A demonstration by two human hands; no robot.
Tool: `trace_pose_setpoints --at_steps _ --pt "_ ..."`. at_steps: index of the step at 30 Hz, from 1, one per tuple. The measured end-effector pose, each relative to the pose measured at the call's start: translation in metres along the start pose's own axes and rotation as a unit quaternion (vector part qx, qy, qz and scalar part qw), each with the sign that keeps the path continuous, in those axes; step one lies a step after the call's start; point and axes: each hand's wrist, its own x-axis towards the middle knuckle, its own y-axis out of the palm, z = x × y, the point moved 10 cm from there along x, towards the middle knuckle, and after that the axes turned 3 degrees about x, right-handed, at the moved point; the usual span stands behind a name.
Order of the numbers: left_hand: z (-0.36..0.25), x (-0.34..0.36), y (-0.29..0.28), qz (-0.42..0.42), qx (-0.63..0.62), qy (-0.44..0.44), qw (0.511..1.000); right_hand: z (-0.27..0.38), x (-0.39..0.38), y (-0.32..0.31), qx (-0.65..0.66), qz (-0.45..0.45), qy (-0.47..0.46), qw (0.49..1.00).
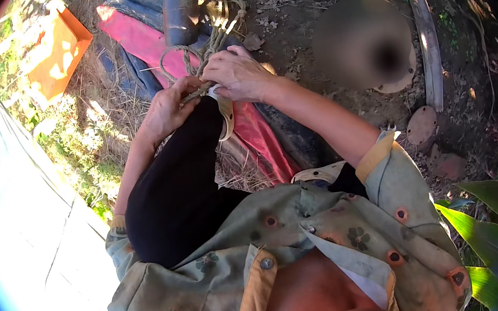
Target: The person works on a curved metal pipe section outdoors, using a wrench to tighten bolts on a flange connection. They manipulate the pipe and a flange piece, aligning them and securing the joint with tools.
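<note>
A greenish-tan twisted rope (213,49) lies bunched beyond my hands, with a loop on its left and frayed ends at the far side. My left hand (173,104) is closed, its thumb and fingers pinching a strand of the rope. Beside it, my right hand (240,74) bends over the rope from the right, fingers curled around it. Both hands are just past my raised knee in black trousers (172,190), close to a pale clog (227,121) on my foot. Under the rope runs a long pink sheet-like material (138,35); my hands cover part of it.
Blue material (130,5) and a smooth grey rounded object (181,11) lie at the far side. An orange angular object (62,51) stands far left. A long pole (422,28) lies on the right, near a flat round disc (422,125). Green leaves (488,229) reach in at lower right.
</note>
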Motion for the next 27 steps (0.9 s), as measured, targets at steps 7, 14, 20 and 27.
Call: trace_pose_setpoints --at_steps 7,14,20,27 --pt "0.025 0.012 -0.045 -0.19 0.179 0.069 0.963 -0.03 0.007 -0.043 0.058 -0.123 0.14 0.981" --pt "0.052 0.004 -0.132 -0.326 -0.166 -0.002 0.931 -0.028 0.045 -0.11 0.047 -0.22 0.087 0.971" --pt "-0.099 -0.121 -0.244 -0.621 0.349 0.034 0.701 -0.023 0.083 -0.133 0.053 -0.238 0.131 0.961" --pt "-0.036 -0.019 -0.237 -0.565 0.388 0.128 0.716 -0.127 0.036 -0.102 0.39 -0.257 0.36 0.808"
